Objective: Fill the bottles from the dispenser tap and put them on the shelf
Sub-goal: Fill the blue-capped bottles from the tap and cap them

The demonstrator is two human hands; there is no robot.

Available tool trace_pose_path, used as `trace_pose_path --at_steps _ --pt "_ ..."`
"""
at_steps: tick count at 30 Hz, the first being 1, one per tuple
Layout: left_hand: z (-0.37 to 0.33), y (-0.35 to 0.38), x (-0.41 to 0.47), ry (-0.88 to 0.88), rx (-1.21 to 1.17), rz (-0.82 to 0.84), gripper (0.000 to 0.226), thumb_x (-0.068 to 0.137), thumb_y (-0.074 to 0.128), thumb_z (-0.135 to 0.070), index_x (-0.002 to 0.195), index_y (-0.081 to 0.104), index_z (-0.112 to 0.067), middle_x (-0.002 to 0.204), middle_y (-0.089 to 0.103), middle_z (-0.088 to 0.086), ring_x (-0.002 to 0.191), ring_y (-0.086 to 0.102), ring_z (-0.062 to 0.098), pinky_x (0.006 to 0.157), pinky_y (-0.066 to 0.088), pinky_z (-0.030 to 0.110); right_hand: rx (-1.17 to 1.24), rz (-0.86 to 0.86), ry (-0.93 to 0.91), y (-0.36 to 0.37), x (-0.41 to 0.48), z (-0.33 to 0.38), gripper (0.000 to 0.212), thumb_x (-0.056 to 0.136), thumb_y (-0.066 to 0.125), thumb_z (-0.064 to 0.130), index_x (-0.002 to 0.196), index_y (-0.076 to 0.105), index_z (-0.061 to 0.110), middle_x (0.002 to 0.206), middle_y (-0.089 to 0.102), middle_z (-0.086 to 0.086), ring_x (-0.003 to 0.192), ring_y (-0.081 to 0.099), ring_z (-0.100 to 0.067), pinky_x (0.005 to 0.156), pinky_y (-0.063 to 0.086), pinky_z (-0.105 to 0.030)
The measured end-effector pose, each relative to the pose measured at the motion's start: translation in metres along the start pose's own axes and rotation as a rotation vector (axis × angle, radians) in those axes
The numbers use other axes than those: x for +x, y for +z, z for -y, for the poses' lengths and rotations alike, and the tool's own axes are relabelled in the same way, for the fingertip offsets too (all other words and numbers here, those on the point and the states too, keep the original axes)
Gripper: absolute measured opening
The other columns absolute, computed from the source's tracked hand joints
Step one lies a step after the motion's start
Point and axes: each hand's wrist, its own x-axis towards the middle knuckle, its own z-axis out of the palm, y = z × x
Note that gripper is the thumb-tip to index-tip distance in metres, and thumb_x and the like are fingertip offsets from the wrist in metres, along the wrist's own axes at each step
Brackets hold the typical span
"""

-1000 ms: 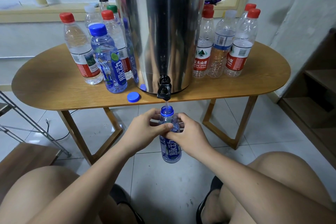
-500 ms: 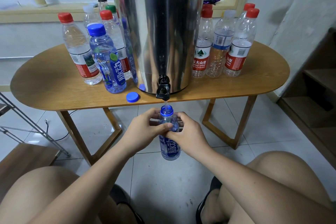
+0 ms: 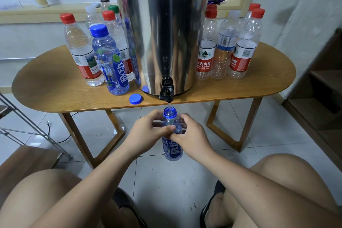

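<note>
Open blue bottle [image 3: 172, 146] held upright in the air just below the front edge of the wooden counter [image 3: 55, 87], directly under the black tap [image 3: 167, 93] of the steel dispenser [image 3: 162, 33]. A thin stream of water [image 3: 169, 106] falls from the tap into the bottle's mouth. The left hand [image 3: 148, 131] grips the bottle's clear upper part from the left, and the right hand [image 3: 192, 139] grips it from the right. The fingers [image 3: 185, 116] of both are curled round it, and the thumbs meet in front just above the blue label. The dispenser stands at the middle of the counter, near the front edge, with the tap overhanging that edge. A loose blue cap [image 3: 135, 98] lies on the counter by the front edge, just left of the tap. Toward the counter's left end stands a capped blue bottle [image 3: 111, 65], with red-capped clear bottles [image 3: 81, 50] beside and behind it. Toward the right end stands a second cluster of clear bottles [image 3: 204, 46], most of them red-capped. A wooden shelf [image 3: 323, 83] stands beyond the counter's right end.
</note>
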Motion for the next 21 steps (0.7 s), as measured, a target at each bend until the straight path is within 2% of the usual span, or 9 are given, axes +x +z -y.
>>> trace_pose_path --at_steps 4,9,12,17,21 --pt "0.0002 -0.0003 0.0002 -0.003 0.002 -0.001 0.040 0.093 0.085 -0.039 0.130 0.069 -0.039 0.123 0.074 -0.019 0.105 0.072 -0.006 0.083 0.063 0.022 0.003 -0.007 -0.002 0.0001 0.0005 -0.0012 0.061 0.086 0.089 0.041 0.137 0.058 0.034 0.132 0.070 0.011 0.117 0.067 -0.011 0.098 0.062 -0.037" --pt "-0.0008 -0.0002 -0.0007 -0.003 -0.002 0.008 0.041 0.093 0.085 -0.039 0.130 0.068 -0.040 0.122 0.074 -0.020 0.102 0.071 -0.011 0.076 0.059 0.013 -0.004 0.004 0.004 0.0004 0.0001 -0.0015 0.061 0.088 0.088 0.040 0.140 0.057 0.034 0.135 0.069 0.010 0.121 0.067 -0.012 0.100 0.062 -0.040" --pt "-0.0010 -0.0002 -0.0009 -0.002 -0.003 0.005 0.042 0.093 0.085 -0.040 0.131 0.068 -0.040 0.122 0.075 -0.020 0.106 0.073 -0.005 0.083 0.062 0.021 0.015 0.002 0.004 0.0006 -0.0001 -0.0016 0.060 0.087 0.089 0.040 0.138 0.058 0.035 0.132 0.070 0.011 0.119 0.068 -0.011 0.099 0.062 -0.038" --pt "-0.0030 -0.0009 -0.0020 0.002 0.002 0.014 0.040 0.093 0.084 -0.041 0.129 0.067 -0.042 0.121 0.074 -0.021 0.107 0.071 -0.005 0.082 0.061 0.020 0.005 -0.003 0.001 -0.0005 -0.0004 -0.0005 0.060 0.086 0.089 0.040 0.138 0.058 0.035 0.133 0.070 0.013 0.118 0.067 -0.011 0.097 0.061 -0.034" --pt "-0.0016 -0.0010 -0.0013 -0.003 -0.001 0.012 0.041 0.092 0.085 -0.043 0.130 0.068 -0.042 0.121 0.074 -0.021 0.108 0.072 -0.003 0.086 0.064 0.027 0.004 0.003 0.009 -0.0005 -0.0008 -0.0001 0.061 0.086 0.088 0.040 0.138 0.057 0.034 0.133 0.070 0.011 0.119 0.067 -0.012 0.098 0.062 -0.036"
